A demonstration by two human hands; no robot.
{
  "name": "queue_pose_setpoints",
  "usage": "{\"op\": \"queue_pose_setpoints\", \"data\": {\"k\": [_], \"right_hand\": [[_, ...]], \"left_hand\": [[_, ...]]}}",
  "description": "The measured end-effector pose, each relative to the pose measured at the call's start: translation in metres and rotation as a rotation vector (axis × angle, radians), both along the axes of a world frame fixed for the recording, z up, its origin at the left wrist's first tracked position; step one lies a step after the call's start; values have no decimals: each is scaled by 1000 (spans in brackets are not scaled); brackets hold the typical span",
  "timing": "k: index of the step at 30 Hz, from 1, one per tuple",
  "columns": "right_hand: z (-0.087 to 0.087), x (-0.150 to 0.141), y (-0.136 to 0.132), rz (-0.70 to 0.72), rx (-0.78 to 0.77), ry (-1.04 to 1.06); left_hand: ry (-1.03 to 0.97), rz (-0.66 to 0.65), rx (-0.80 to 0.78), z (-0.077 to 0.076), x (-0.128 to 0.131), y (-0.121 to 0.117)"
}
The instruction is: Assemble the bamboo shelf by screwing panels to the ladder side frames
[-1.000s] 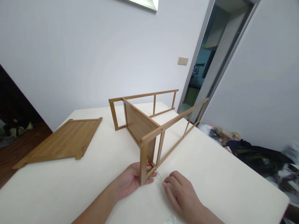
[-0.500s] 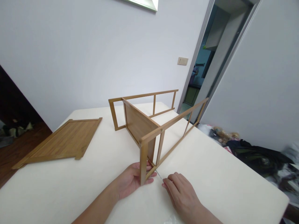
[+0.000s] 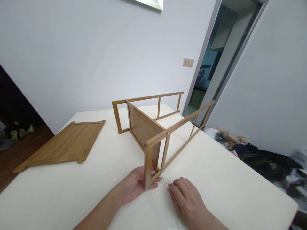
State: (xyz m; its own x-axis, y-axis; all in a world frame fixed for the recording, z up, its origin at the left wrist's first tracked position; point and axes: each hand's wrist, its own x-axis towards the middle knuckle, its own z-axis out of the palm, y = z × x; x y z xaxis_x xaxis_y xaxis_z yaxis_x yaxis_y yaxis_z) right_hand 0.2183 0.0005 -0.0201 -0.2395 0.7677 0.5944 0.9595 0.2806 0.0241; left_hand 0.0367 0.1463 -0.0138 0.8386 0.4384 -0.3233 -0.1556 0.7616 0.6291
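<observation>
A wooden rack frame (image 3: 148, 129) lies on its side on the table, two ladder-like side frames joined by one panel shelf. My left hand (image 3: 135, 187) is closed around the lower front corner of the near side frame, with some fingertips behind the wood. My right hand (image 3: 185, 198) pinches a thin metal rod (image 3: 165, 180), apparently an Allen key; its far end meets the lower rail near the shelf joint. A bolt head (image 3: 168, 134) shows in the upper rail. The tip of the rod is too small to make out.
On the left of the white table (image 3: 216, 182) lies a second wooden panel (image 3: 69, 142). Clear plastic (image 3: 175, 226) shows at the front edge. Bags and dark clothes (image 3: 259, 159) are heaped beyond the table's right side, below a doorway.
The view has shifted very slightly. Both hands, the rod and the wooden frame keep nearly the same places.
</observation>
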Motion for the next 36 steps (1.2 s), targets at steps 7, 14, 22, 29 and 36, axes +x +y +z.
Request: {"op": "queue_pose_setpoints", "data": {"k": [7, 14, 22, 29, 36], "right_hand": [[-1, 2, 1, -27, -38, 128], [-3, 3, 2, -25, -86, 193], [10, -2, -1, 0, -98, 183], [11, -2, 0, 14, -180, 289], [10, 4, 5, 16, -348, 510]], "left_hand": [[18, 1, 6, 1, 1, 0], [10, -8, 16, 1, 0, 0], [0, -12, -5, -1, 0, 1], [-10, -10, -4, -1, 0, 0], [-6, -19, 12, -1, 0, 1]]}}
